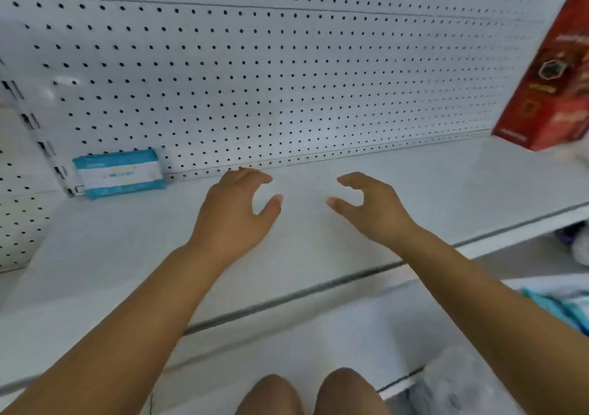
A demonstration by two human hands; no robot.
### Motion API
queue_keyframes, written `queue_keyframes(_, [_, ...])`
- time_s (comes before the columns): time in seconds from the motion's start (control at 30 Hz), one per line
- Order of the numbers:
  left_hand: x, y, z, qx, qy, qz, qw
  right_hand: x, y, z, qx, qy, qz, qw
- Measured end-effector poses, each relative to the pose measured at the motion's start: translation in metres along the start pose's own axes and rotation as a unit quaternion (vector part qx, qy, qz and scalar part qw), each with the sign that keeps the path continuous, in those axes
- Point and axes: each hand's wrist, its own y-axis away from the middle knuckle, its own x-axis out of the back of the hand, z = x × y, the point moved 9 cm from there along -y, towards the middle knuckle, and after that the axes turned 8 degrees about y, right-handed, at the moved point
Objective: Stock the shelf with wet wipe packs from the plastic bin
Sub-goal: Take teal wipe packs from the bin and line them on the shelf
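Left hand [236, 210]: empty, fingers loosely hooked, thumb held apart, hovering just over the shelf [306, 248]. Right hand [373, 210]: likewise empty, fingers loosely bent, thumb pointing toward the left hand. The two face each other with bare shelf between them; neither grips anything.

At 9 o'clock from the left hand, one wet wipe pack [118, 173] stands on its long edge in the rear left corner and appears to lean on the pegboard back [255, 79]. At 2 o'clock from the right hand, a red box [554, 89] stands at the shelf's right end. At 5 o'clock, below the shelf edge, blue shapes [561, 311] and clear plastic [459, 382] show, too blurred to confirm as the bin.

Assessment: stocking is barely begun, and the step in hand appears to be fetching the next pack. Recommended: take a pack by both short ends and set it upright just beside the first, label outward, pushed back to the pegboard. Build the row rightward so the packs support each other and do not topple.
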Motion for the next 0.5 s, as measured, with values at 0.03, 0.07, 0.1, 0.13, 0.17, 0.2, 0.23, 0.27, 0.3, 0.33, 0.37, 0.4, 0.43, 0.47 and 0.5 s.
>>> queue_keyframes(0.03, [-0.019, 0.0, 0.024, -0.016, 0.013, -0.017, 1.0, 0.021, 0.017, 0.021, -0.013, 0.012, 0.017, 1.0])
queue_keyframes(0.07, [-0.039, 0.001, 0.048, -0.034, 0.022, -0.035, 0.999, 0.041, 0.034, 0.043, -0.028, 0.024, 0.03, 0.999])
queue_keyframes(0.1, [-0.058, 0.003, 0.071, -0.052, 0.029, -0.051, 0.997, 0.06, 0.053, 0.064, -0.043, 0.039, 0.04, 0.998])
queue_keyframes(0.13, [-0.078, 0.007, 0.093, -0.067, 0.036, -0.07, 0.995, 0.078, 0.073, 0.086, -0.06, 0.057, 0.047, 0.995])
queue_keyframes(0.17, [-0.098, 0.012, 0.115, -0.079, 0.043, -0.089, 0.992, 0.096, 0.095, 0.108, -0.078, 0.076, 0.052, 0.993])
queue_keyframes(0.2, [-0.119, 0.018, 0.136, -0.089, 0.049, -0.109, 0.989, 0.112, 0.117, 0.129, -0.099, 0.093, 0.057, 0.989])
queue_keyframes(0.23, [-0.139, 0.025, 0.156, -0.1, 0.056, -0.128, 0.985, 0.129, 0.14, 0.15, -0.12, 0.107, 0.062, 0.985])
queue_keyframes(0.27, [-0.159, 0.034, 0.177, -0.111, 0.065, -0.144, 0.981, 0.144, 0.162, 0.17, -0.137, 0.119, 0.069, 0.981])
queue_keyframes(0.3, [-0.178, 0.042, 0.196, -0.123, 0.076, -0.158, 0.977, 0.158, 0.184, 0.189, -0.154, 0.13, 0.074, 0.977])
queue_keyframes(0.33, [-0.196, 0.051, 0.215, -0.131, 0.089, -0.169, 0.973, 0.171, 0.204, 0.207, -0.172, 0.139, 0.078, 0.972])
queue_keyframes(0.37, [-0.214, 0.059, 0.231, -0.135, 0.101, -0.18, 0.969, 0.182, 0.222, 0.225, -0.194, 0.146, 0.078, 0.967])
queue_keyframes(0.4, [-0.232, 0.066, 0.246, -0.134, 0.111, -0.193, 0.965, 0.192, 0.24, 0.244, -0.219, 0.148, 0.076, 0.962])
queue_keyframes(0.43, [-0.249, 0.074, 0.26, -0.134, 0.12, -0.205, 0.962, 0.201, 0.255, 0.261, -0.24, 0.15, 0.075, 0.956])
queue_keyframes(0.47, [-0.266, 0.08, 0.272, -0.134, 0.126, -0.216, 0.959, 0.208, 0.269, 0.278, -0.26, 0.15, 0.075, 0.951])
queue_keyframes(0.5, [-0.282, 0.087, 0.284, -0.135, 0.13, -0.229, 0.955, 0.214, 0.282, 0.293, -0.281, 0.149, 0.071, 0.946])
